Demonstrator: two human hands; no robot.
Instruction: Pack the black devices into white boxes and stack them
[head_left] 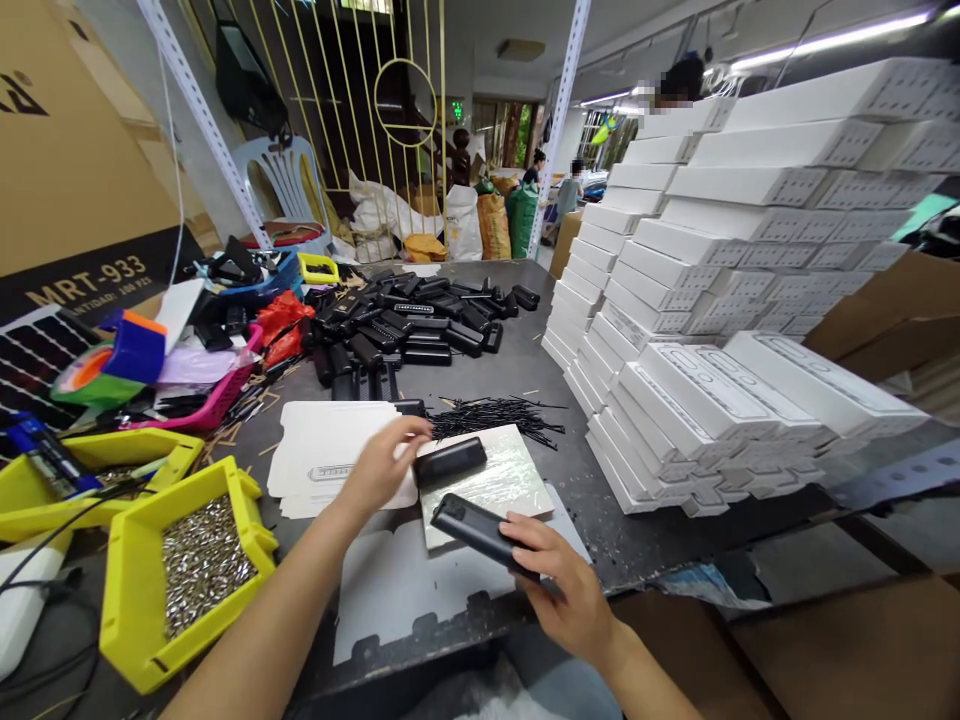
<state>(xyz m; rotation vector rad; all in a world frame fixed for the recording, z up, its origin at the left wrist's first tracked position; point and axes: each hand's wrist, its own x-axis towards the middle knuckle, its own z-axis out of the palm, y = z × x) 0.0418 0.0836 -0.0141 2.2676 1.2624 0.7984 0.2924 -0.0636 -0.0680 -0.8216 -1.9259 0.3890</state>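
My right hand (559, 580) is closed around the near end of a black device (476, 530), tilted over a pale, shiny pad (499, 480). A second black device (451, 460) lies on the pad's upper left. Just left of that device is my left hand (386, 465), blurred, with fingers bent together above the edge of a stack of flat white cartons (322, 450); whether the fingers hold anything is not visible. Thin black sticks (495, 418) are heaped behind the pad. Beneath the pad lies a grey sheet (390, 590).
Black devices (420, 320) are piled at the back. White boxes (675, 400) stand stacked high on the right. At left are yellow bins (124, 600), one with small metal parts (206, 565), and a pink basket (202, 415). People (570, 190) are in the distance.
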